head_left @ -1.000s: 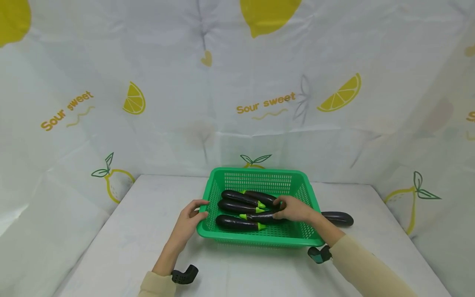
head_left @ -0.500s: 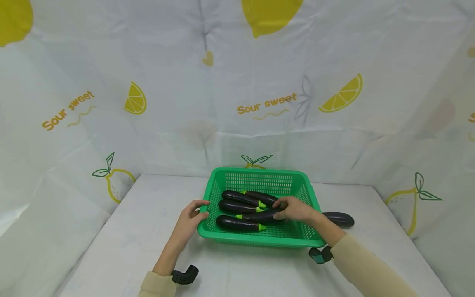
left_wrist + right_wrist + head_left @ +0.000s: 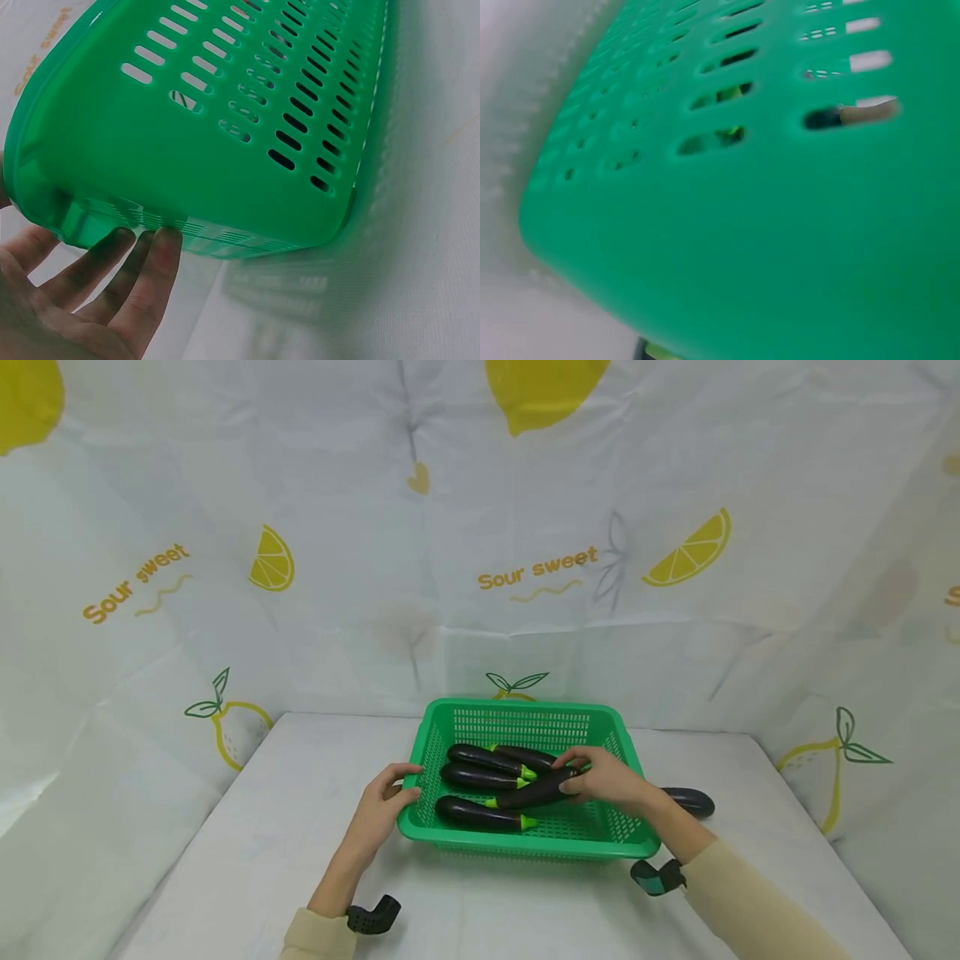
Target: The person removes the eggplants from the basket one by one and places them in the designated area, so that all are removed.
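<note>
In the head view a green basket holds several dark eggplants. My right hand reaches over its right side and pinches one eggplant near its thick end, which is tilted up; the green stem end points left. My left hand grips the basket's left rim, thumb and fingers around it. The left wrist view shows the left hand's fingers against the outside of the basket wall. The basket wall fills most of the right wrist view, hiding most of the right hand.
Another eggplant lies on the white table, outside the basket to the right, partly behind the right forearm. A white curtain with lemon prints stands behind and at both sides of the table.
My right hand has moved slightly right, and the thick end of the pinched eggplant has risen. The left hand keeps its place on the rim.
</note>
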The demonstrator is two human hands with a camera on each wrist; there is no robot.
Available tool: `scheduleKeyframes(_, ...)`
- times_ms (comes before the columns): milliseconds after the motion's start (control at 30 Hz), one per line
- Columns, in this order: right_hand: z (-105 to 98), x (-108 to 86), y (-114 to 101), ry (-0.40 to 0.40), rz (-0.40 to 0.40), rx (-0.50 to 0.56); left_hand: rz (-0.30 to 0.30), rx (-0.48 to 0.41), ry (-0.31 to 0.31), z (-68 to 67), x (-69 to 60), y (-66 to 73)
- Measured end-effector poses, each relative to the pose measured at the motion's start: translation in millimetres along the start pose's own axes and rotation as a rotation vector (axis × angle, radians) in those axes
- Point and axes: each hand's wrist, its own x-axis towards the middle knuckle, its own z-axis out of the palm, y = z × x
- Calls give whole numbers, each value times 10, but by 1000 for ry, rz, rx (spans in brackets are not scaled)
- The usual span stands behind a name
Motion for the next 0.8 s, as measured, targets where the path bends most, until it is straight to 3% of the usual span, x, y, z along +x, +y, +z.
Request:
scheduleKeyframes(300, -79, -153, -150, -9, -31, -20, -2, 8, 4, 4, 2, 7)
scheduleKeyframes(800, -126, -410, -260, 155, -89, -192, -8, 2, 2, 7, 4, 11)
